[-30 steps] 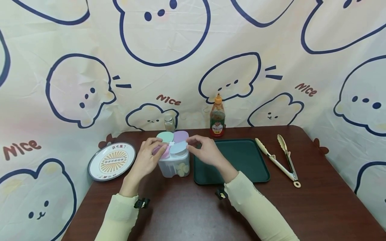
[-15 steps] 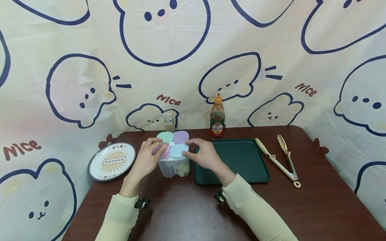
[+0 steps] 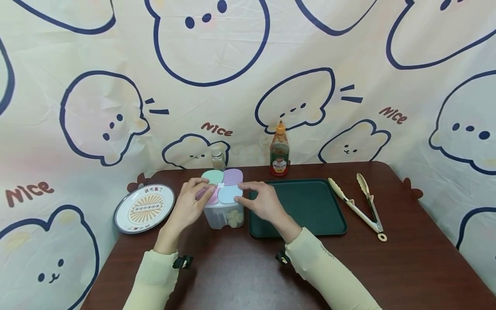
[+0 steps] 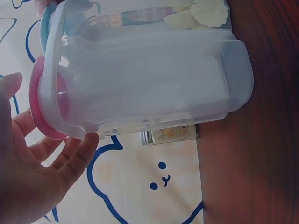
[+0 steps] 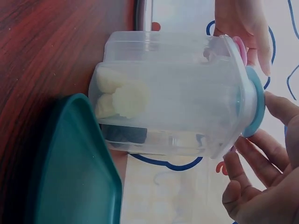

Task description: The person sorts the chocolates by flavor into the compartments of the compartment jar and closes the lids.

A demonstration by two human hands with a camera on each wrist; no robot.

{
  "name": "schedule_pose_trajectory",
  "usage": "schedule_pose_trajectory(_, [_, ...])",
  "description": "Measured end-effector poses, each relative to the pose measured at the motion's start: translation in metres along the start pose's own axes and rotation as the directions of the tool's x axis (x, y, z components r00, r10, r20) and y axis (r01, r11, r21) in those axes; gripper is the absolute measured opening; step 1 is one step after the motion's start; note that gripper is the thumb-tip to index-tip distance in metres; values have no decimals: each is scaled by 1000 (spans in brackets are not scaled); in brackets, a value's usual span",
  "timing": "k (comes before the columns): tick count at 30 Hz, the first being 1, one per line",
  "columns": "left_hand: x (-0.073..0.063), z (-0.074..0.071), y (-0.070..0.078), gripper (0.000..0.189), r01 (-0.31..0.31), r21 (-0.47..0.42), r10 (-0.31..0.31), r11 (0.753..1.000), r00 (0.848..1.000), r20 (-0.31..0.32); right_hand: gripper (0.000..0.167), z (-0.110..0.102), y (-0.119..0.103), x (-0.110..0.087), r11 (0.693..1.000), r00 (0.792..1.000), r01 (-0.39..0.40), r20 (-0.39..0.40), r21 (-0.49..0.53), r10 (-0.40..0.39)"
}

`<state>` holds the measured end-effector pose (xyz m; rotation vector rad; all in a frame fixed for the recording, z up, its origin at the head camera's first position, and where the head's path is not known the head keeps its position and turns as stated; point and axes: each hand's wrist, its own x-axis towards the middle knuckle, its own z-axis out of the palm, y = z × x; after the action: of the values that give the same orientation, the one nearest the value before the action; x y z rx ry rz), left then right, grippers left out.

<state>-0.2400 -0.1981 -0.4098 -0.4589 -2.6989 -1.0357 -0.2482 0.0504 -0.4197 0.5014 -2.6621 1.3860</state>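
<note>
A clear plastic storage box (image 3: 217, 215) stands upright on the table, topped by petal-shaped lids in mint, purple, pink and blue. Pale round pieces of food (image 5: 124, 98) lie low in one compartment, with something dark behind them. My left hand (image 3: 190, 200) rests at the pink lid (image 4: 39, 98), its fingers fairly straight and touching the box's rim. With thumb and fingertips, my right hand (image 3: 265, 200) holds the outer edge of the blue lid (image 3: 230, 194), which lies flat on the box. The left fingertips are partly hidden in the head view.
A dark green tray (image 3: 310, 211) lies right of the box, and open tongs (image 3: 358, 211) lie beyond it. On the left is a white plate (image 3: 145, 209). A sauce bottle (image 3: 279, 150) and a small glass shaker (image 3: 218, 160) stand by the back wall.
The blue lid was slightly tilted up and has come down flat. My right hand has lowered a little with it, the thumb moving left. My left hand has stayed in place.
</note>
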Motion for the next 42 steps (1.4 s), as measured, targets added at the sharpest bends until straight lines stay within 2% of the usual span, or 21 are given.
schedule_pose_trajectory(19, [-2, -1, 1, 45, 17, 0, -17, 1000, 1000, 2, 46, 1, -1, -3, 1000, 1000, 6, -16, -28, -6])
schedule_pose_trajectory(27, [-2, -2, 2, 45, 16, -6, -16, 1000, 1000, 10, 44, 0, -2, -2, 998, 999, -45, 8, -39, 46])
schedule_pose_trajectory(35, [0, -3, 2, 42, -7, 40, 6, 999, 1000, 7, 42, -9, 1, -3, 996, 998, 59, 42, -63, -56])
schedule_pose_trajectory(39, [1, -6, 1, 35, -18, 74, 19, 997, 1000, -6, 39, -23, 8, -4, 991, 996, 80, 49, -106, -75])
schedule_pose_trajectory(42, [2, -10, 0, 32, -21, 78, 25, 997, 999, -43, 35, -37, 13, -5, 986, 996, 82, 45, -147, -76])
